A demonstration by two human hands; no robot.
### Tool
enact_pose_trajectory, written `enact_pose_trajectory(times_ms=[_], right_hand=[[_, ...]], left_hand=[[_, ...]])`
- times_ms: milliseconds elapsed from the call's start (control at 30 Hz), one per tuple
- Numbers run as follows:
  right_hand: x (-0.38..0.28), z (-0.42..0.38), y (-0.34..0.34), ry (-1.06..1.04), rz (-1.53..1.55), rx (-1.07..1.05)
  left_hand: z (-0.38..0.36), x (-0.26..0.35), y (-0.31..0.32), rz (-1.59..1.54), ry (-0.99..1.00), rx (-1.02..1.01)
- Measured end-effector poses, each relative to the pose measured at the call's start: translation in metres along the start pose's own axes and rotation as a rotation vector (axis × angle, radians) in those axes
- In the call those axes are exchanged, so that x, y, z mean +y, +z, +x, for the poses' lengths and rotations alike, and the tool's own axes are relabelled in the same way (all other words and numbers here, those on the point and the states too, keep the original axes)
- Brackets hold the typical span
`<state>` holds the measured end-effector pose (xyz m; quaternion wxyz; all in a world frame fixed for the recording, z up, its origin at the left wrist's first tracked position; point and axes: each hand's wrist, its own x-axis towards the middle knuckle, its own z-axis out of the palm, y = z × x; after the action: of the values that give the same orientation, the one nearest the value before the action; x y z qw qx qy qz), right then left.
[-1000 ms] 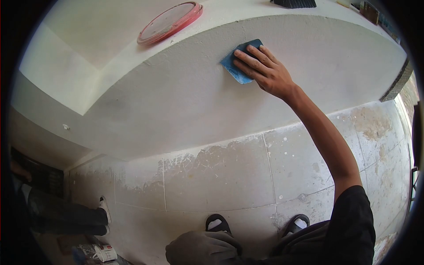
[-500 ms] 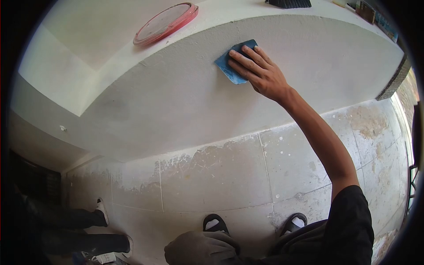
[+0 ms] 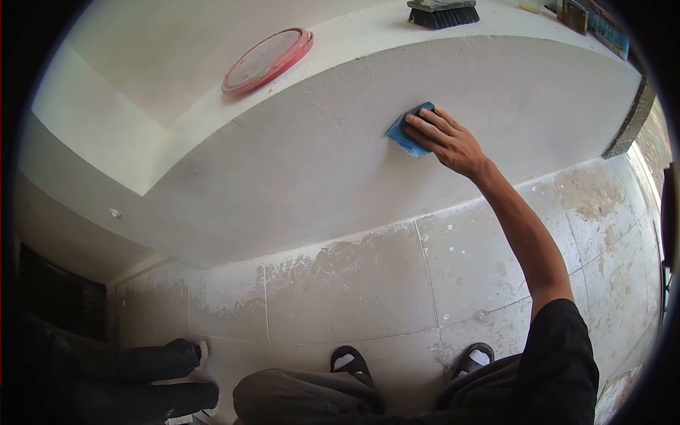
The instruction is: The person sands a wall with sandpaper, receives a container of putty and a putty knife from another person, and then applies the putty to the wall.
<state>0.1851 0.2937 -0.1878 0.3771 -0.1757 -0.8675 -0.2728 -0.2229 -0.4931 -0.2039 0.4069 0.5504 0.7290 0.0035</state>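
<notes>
My right hand (image 3: pixel 453 144) presses a blue sheet (image 3: pixel 411 133), which looks like sandpaper, flat against the pale grey wall face (image 3: pixel 319 142). Its fingers lie over the right part of the sheet, and the left part shows beyond the fingertips. The bare forearm reaches up from the lower right, out of a black sleeve. Nothing of my left hand shows in the view.
On the ledge (image 3: pixel 354 39) above lie a round red-rimmed lid (image 3: pixel 269 62) and a black-bristled brush (image 3: pixel 444 15); small boxes (image 3: pixel 591 25) stand at the upper right. Another person's dark-trousered legs (image 3: pixel 142 365) are at the lower left. Worn tiles (image 3: pixel 347 283) cover the floor.
My right hand and the blue sheet have moved right and down along the wall. The view has tilted up slightly, showing more of the brush. The other person's legs have shifted.
</notes>
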Motion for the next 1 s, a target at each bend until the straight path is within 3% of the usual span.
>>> enact_pose_trajectory(times_ms=[33,67,100,167,233,300,367,433,467,533,633,767,867,1000], right_hand=[[0.012,-0.005,-0.006,0.006,-0.073,0.008],[0.024,-0.008,-0.012,0.052,-0.099,0.052],[0.035,-0.010,-0.021,0.118,-0.106,0.094],[0.050,-0.011,-0.040,0.355,-0.110,0.201],[0.064,-0.011,-0.052,0.409,-0.152,0.259],[0.078,-0.013,-0.050,0.751,-0.107,0.535],[0.072,-0.010,-0.051,0.937,0.001,0.597],[0.060,-0.003,-0.047,0.886,0.096,0.599],[0.053,0.003,-0.045,0.831,0.074,0.569],[0.033,0.017,-0.046,0.697,0.070,0.494],[0.005,0.038,-0.043,0.529,0.166,0.419],[-0.012,0.047,-0.026,0.225,0.112,0.250],[-0.013,0.046,-0.022,0.254,0.116,0.258],[-0.009,0.048,-0.026,0.239,0.106,0.251]], left_hand=[[0.018,0.009,-0.044,0.016,0.006,-0.006],[0.059,0.101,-0.126,-0.294,-0.385,0.318],[0.090,0.204,-0.167,-0.534,-0.531,0.654],[0.127,0.275,-0.212,-0.459,-0.221,1.015],[0.151,0.341,-0.227,-0.422,0.089,1.005],[0.168,0.391,-0.218,-0.284,0.285,0.737],[0.179,0.434,-0.216,0.032,0.484,0.240],[0.204,0.447,-0.204,0.132,0.580,-0.229],[0.217,0.443,-0.195,0.133,0.583,-0.224],[0.249,0.427,-0.178,0.191,0.475,-0.478],[0.281,0.397,-0.179,0.333,0.438,-0.511],[0.289,0.417,-0.194,0.266,0.328,-0.501],[0.288,0.432,-0.194,0.193,0.437,-0.428],[0.292,0.428,-0.185,0.181,0.545,-0.584]])
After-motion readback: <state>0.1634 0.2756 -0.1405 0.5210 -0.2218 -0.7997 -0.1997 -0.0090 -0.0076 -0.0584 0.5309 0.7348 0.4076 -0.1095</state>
